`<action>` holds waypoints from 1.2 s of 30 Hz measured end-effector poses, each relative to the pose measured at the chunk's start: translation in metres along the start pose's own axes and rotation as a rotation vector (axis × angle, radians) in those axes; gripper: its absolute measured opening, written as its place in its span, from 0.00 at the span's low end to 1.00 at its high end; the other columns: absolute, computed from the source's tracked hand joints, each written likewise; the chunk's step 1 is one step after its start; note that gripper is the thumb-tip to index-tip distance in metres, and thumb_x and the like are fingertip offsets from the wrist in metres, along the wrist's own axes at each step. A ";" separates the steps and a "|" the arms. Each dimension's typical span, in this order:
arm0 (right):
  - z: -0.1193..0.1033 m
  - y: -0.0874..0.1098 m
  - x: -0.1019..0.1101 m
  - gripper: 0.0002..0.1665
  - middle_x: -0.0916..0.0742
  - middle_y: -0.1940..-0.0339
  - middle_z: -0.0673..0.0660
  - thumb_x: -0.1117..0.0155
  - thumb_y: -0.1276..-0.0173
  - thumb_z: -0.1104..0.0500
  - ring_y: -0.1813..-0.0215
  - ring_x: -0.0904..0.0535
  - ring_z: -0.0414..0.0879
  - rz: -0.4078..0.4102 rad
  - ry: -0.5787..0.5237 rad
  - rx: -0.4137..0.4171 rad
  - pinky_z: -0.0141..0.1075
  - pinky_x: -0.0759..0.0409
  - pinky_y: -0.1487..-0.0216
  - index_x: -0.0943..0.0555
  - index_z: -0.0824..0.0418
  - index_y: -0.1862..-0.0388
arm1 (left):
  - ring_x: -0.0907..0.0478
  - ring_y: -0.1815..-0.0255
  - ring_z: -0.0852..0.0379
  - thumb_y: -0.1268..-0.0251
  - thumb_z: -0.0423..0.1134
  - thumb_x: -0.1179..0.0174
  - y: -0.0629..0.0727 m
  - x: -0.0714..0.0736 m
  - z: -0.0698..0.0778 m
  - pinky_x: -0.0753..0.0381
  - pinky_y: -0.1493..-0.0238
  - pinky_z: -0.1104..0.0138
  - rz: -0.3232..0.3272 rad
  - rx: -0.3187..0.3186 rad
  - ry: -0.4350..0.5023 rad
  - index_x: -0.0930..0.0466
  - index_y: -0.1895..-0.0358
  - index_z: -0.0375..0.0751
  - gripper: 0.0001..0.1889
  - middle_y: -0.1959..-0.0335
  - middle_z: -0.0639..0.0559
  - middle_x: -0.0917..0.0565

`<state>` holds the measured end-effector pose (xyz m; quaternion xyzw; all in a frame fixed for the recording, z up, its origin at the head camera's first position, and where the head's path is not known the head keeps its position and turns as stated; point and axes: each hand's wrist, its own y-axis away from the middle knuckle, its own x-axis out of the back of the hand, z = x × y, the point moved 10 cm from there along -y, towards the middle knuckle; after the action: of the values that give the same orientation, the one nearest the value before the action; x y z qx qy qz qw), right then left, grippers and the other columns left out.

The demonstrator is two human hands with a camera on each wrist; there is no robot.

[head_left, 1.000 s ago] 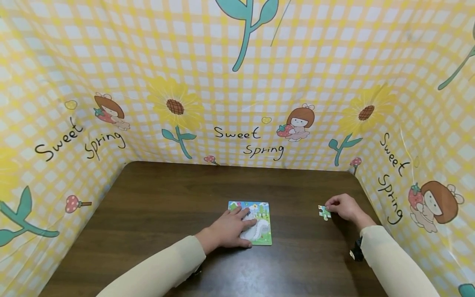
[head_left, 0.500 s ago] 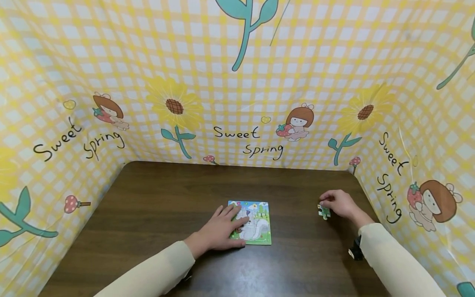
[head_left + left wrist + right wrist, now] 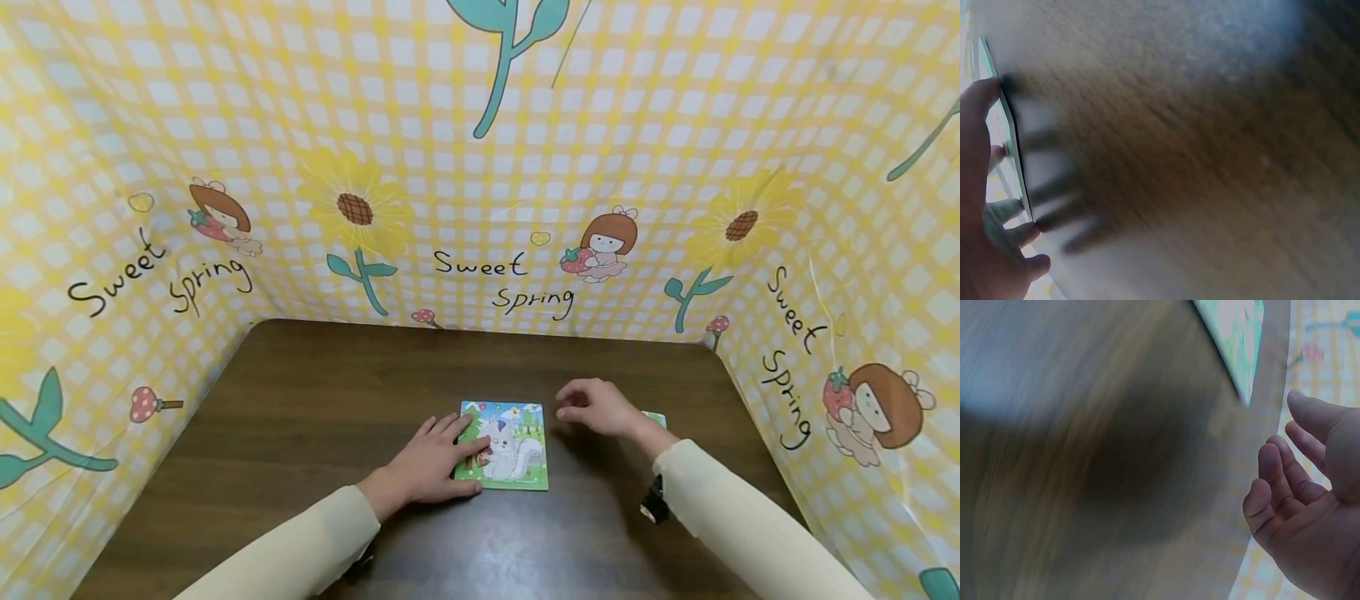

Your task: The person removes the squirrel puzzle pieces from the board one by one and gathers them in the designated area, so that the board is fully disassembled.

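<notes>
A square jigsaw puzzle (image 3: 517, 454) with a white squirrel picture on a green and blue ground lies flat on the table. My left hand (image 3: 431, 462) lies at its left side, fingers spread, fingertips over the edge. In the left wrist view the puzzle's thin edge (image 3: 1016, 150) runs beneath the thumb and fingertips. Just right of the puzzle hovers my right hand (image 3: 600, 407), its fingers loosely bent with nothing between them. Behind the right wrist, puzzle pieces (image 3: 655, 417) show only their top part; the rest is hidden.
The brown wooden table (image 3: 337, 392) is walled at the back and both sides by yellow checked cloth (image 3: 480, 200). A dark camera band (image 3: 654, 502) sits on the right wrist, beside a pale sleeve (image 3: 735, 500).
My right hand has let go of the puzzle pieces at the right and moved left to beside the puzzle. My left hand has slid left, uncovering most of the picture.
</notes>
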<state>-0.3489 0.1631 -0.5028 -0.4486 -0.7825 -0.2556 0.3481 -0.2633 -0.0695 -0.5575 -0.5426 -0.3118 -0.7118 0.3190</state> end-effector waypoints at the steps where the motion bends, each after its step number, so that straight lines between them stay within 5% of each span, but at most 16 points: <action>1: -0.006 -0.004 -0.007 0.15 0.12 0.57 0.51 0.29 0.29 0.57 0.57 0.19 0.43 -0.008 -0.006 0.006 0.41 0.19 0.55 0.14 0.61 0.47 | 0.45 0.18 0.38 0.32 0.73 0.46 0.000 0.000 0.000 0.45 0.24 0.36 -0.006 0.003 0.000 0.36 0.21 0.66 0.39 0.16 0.44 0.45; 8: -0.031 -0.023 -0.042 0.13 0.12 0.60 0.50 0.28 0.30 0.58 0.61 0.20 0.42 -0.034 0.003 0.020 0.39 0.20 0.57 0.13 0.61 0.50 | 0.45 0.18 0.36 0.32 0.74 0.47 -0.001 -0.002 0.001 0.39 0.27 0.35 -0.042 0.015 0.021 0.36 0.21 0.66 0.39 0.16 0.42 0.45; 15: -0.037 -0.034 -0.060 0.13 0.12 0.59 0.50 0.27 0.32 0.58 0.56 0.18 0.42 -0.042 -0.002 -0.011 0.44 0.18 0.49 0.12 0.59 0.51 | 0.44 0.18 0.36 0.33 0.74 0.47 -0.001 -0.003 0.003 0.37 0.28 0.35 -0.044 0.019 0.007 0.36 0.21 0.66 0.39 0.16 0.43 0.45; 24: -0.047 -0.037 -0.068 0.14 0.11 0.57 0.52 0.26 0.32 0.58 0.53 0.17 0.45 -0.057 -0.006 0.010 0.46 0.18 0.47 0.13 0.60 0.49 | 0.43 0.19 0.35 0.33 0.75 0.47 -0.001 0.000 0.003 0.35 0.30 0.35 -0.031 0.020 -0.017 0.34 0.22 0.67 0.39 0.17 0.42 0.43; 36: -0.046 -0.044 -0.067 0.12 0.14 0.65 0.49 0.26 0.34 0.59 0.64 0.21 0.41 -0.029 -0.037 -0.029 0.37 0.22 0.61 0.13 0.60 0.52 | 0.43 0.20 0.33 0.31 0.72 0.46 0.000 0.007 0.008 0.35 0.31 0.33 -0.059 0.017 -0.027 0.35 0.22 0.69 0.36 0.18 0.38 0.42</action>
<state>-0.3493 0.0745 -0.5294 -0.4467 -0.7915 -0.2637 0.3232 -0.2603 -0.0633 -0.5491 -0.5400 -0.3379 -0.7107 0.2985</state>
